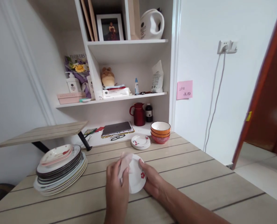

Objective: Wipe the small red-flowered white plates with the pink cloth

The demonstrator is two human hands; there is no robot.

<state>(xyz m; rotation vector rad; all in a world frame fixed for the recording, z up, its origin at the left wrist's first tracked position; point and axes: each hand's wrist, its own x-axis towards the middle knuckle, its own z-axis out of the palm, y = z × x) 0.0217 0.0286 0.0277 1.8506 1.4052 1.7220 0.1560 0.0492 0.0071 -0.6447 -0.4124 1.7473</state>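
Observation:
Above the front of the wooden table, my right hand [152, 179] grips the right edge of a small white plate [136, 177] with a red flower on it, thumb on the face. The plate is tilted toward me. My left hand [118, 177] is closed on a pale pinkish cloth or tissue [124, 165], which lies against the plate's left side and is slightly blurred. Beyond my hands stands a short stack of similar small plates [140, 141], their top one flowered. Just right of that stack, several nested bowls [160, 132] show orange and red outsides.
A tall stack of larger plates and dishes [61, 168] stands at the left of the table [187, 174], by a small raised wooden shelf [45, 132]. Behind are a laptop [117, 128], eyeglasses [117, 137], a red jug [138, 115] and a dark bottle [149, 113].

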